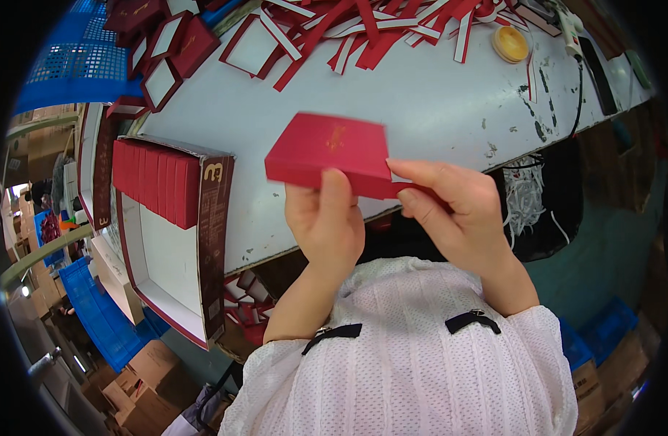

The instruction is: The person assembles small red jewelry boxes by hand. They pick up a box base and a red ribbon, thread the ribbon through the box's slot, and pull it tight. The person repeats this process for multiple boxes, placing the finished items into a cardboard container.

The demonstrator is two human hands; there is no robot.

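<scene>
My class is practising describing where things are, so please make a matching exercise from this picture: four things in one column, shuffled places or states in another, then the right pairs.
Things
1. Gold-marked red box
2. Ribbon-like strips
3. Round container
4. Row of small boxes

Places and states
A. Yellow, on the table
B. Standing inside a larger dark red carton
C. Held in the left hand, with the right hand at its right end
D. Red and white, in a tangled heap

Right pairs: 1-C, 2-D, 3-A, 4-B
</scene>
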